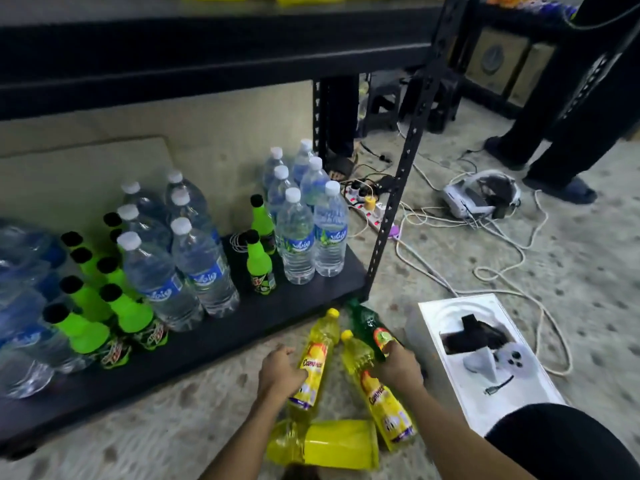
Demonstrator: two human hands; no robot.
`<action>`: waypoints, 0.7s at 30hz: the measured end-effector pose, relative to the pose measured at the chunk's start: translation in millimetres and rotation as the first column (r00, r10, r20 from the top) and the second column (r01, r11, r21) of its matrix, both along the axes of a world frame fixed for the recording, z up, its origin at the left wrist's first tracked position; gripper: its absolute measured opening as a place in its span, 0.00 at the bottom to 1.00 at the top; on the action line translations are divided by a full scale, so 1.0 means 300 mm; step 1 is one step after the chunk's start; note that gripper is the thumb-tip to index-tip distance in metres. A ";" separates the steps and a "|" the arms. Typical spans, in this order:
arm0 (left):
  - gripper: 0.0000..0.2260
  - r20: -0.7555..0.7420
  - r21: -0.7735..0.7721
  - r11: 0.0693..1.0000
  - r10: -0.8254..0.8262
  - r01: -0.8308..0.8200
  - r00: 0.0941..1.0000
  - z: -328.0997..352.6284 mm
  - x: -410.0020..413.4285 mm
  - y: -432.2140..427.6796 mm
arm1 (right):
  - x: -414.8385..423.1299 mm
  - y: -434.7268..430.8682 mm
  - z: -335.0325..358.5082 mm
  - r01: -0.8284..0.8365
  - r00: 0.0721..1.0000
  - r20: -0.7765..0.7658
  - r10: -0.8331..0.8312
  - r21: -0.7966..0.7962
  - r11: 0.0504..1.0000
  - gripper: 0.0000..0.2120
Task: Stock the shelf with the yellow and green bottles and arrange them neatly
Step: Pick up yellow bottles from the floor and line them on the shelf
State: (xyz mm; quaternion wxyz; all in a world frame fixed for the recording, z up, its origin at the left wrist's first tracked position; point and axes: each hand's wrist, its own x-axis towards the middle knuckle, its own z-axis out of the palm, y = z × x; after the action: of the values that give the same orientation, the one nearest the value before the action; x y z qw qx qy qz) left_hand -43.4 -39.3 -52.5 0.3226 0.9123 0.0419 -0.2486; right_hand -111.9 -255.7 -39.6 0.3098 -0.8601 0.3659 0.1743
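On the floor in front of the bottom shelf (214, 337) lie two yellow bottles with yellow caps. My left hand (278, 370) grips the left yellow bottle (317, 355) around its middle. My right hand (398, 367) grips the right yellow bottle (384, 407) near its neck and also touches a dark green bottle (369, 325) lying beside it. A third, larger yellow bottle (332, 445) lies across the floor closer to me. Several bright green bottles with black caps (128, 311) stand on the shelf at the left, and two more (259, 263) stand between the water bottles.
Clear water bottles (204, 265) stand in groups on the shelf. A white box (485, 362) with a dark gadget lies on the floor at the right. Cables, a power strip (367, 209) and a white headset (481, 195) lie beyond the shelf post (398, 188). A person's legs stand at far right.
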 end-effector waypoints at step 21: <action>0.43 0.000 0.342 0.920 -0.206 0.193 0.979 -0.348 0.068 -0.206 | -0.017 0.146 -0.483 -0.171 0.969 -0.243 0.042 -0.543 0.822 0.21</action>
State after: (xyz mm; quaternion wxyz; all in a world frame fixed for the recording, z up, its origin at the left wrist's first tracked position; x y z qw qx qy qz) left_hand -23.0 -101.2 -156.9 0.1339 0.9581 -0.0147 -0.2529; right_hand -117.1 -212.0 -184.5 -0.0087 -0.9074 0.3840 0.1706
